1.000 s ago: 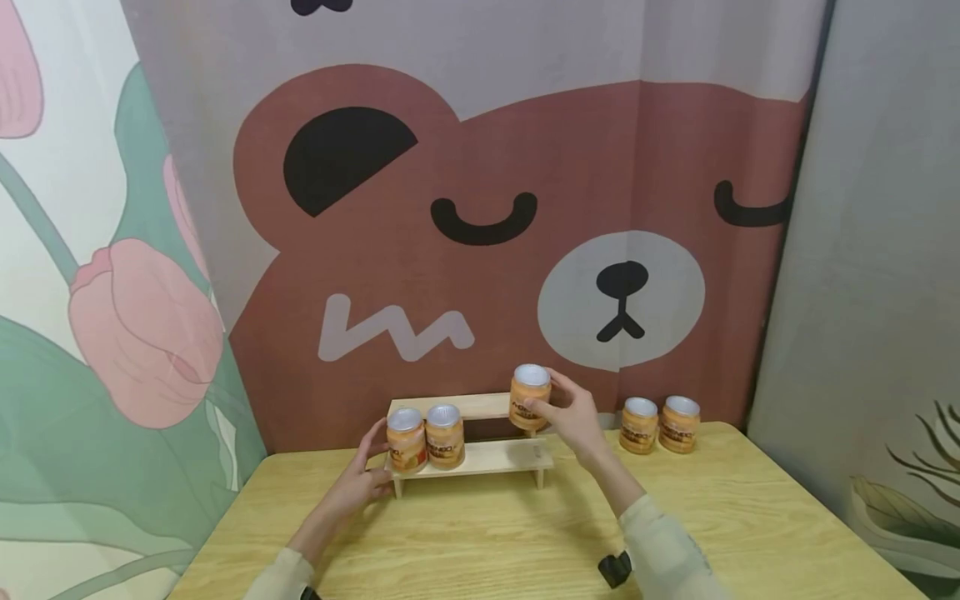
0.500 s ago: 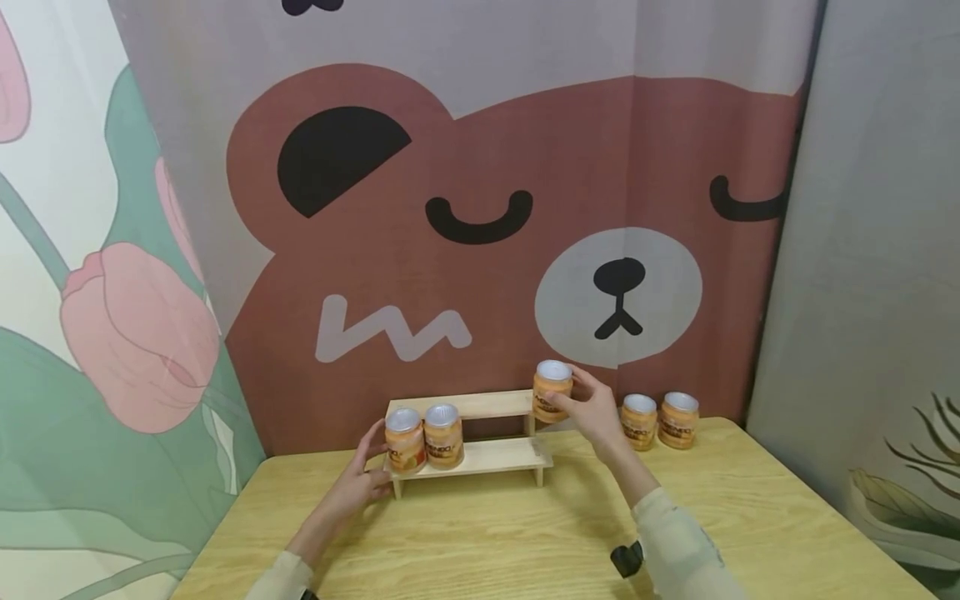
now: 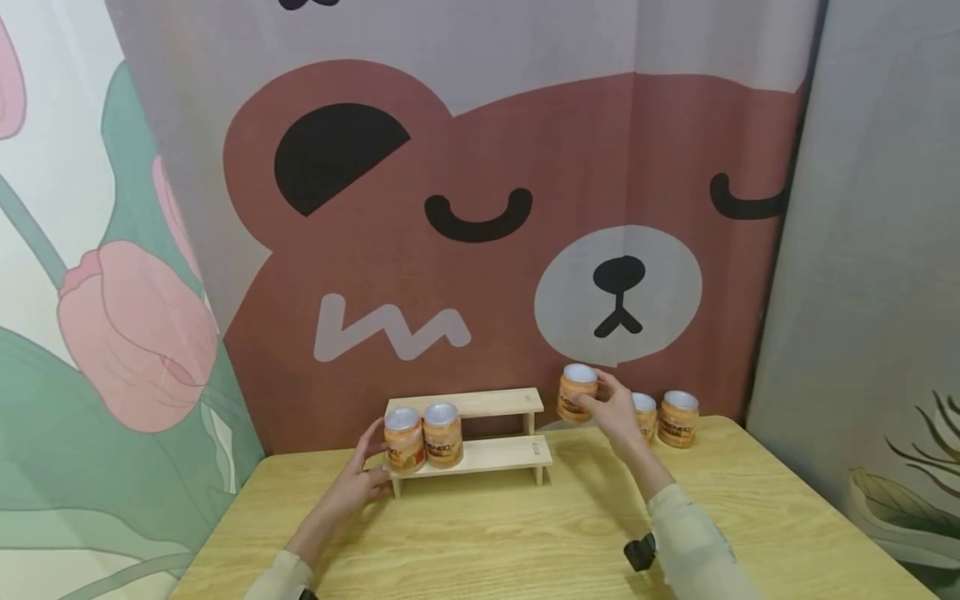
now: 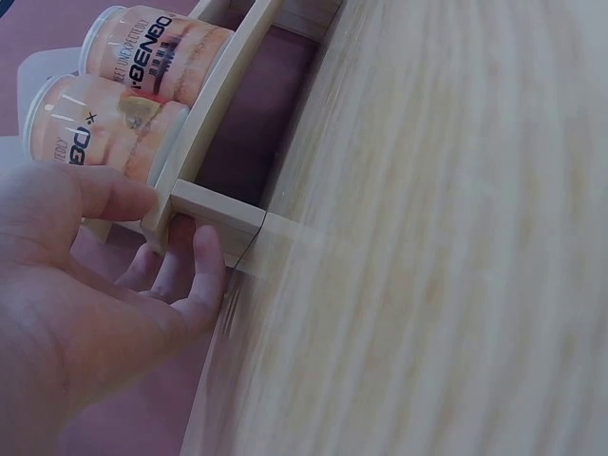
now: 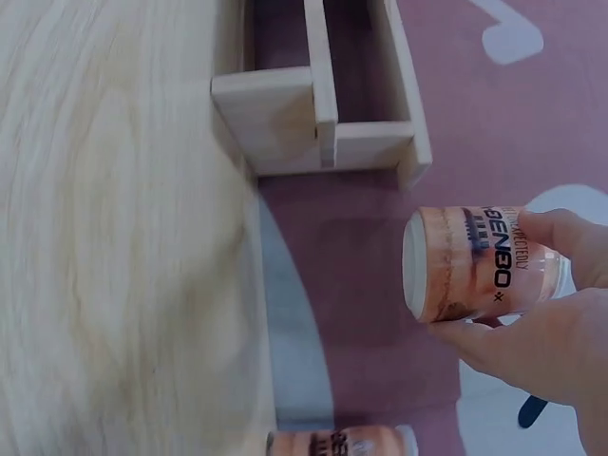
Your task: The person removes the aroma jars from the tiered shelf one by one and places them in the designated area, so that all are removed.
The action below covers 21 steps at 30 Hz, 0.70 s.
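In the head view my right hand [image 3: 619, 418] holds an orange can [image 3: 575, 402] with a silver top, upright and raised, just right of a small two-step wooden shelf [image 3: 504, 454]. Thumb and fingers pinch that can [image 5: 465, 266] around its sides in the right wrist view. My left hand [image 3: 358, 480] grips the left end of the shelf's lower step. Seen from the left wrist, the thumb lies at the step's edge while the other fingers curl beneath it. Two similar cans, a left one [image 3: 404, 442] and a right one [image 3: 443, 437], stand side by side on that step.
Two more orange cans stand at the table's back right; one can [image 3: 678, 421] shows whole, the other [image 3: 643, 414] is partly covered by my right hand. The wooden table [image 3: 480, 533] ends at a curtain [image 3: 360, 292] printed with a bear.
My right hand has carried its can rightward, from in front of the shelf's upper step to beyond its right end. The left hand has stayed at the shelf.
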Each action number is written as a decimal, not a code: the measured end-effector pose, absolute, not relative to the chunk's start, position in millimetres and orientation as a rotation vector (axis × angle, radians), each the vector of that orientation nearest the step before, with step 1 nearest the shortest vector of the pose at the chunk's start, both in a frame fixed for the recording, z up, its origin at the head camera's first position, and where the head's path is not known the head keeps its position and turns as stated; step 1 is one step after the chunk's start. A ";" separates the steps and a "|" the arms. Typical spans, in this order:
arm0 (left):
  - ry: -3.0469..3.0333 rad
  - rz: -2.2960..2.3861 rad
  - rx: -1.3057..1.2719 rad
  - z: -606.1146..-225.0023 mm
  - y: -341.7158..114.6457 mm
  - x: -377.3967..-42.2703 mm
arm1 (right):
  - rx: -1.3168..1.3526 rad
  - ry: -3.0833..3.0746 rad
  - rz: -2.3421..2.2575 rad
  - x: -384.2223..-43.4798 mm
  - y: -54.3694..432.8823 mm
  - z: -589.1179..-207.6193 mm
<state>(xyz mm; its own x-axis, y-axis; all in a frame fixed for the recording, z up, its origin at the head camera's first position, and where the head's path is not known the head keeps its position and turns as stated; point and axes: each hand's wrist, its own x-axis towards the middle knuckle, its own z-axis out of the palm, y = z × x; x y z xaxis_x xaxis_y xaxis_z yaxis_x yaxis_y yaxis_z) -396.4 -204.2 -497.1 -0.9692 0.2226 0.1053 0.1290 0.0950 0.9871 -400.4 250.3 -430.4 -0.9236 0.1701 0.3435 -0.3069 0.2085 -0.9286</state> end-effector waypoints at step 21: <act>2.271 2.028 0.370 -496.7 -204.8 -394.3 | -0.071 -2.262 1.646 -415.1 275.3 -469.5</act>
<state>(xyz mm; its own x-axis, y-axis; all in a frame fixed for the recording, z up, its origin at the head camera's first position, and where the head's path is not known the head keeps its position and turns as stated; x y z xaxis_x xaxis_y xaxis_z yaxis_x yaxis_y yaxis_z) -394.3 -204.8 -496.7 -0.9681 0.2277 0.1044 0.1294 0.0975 0.9868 -415.1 275.3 -469.5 -0.9404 0.2381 0.2428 -0.1580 0.3266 -0.9319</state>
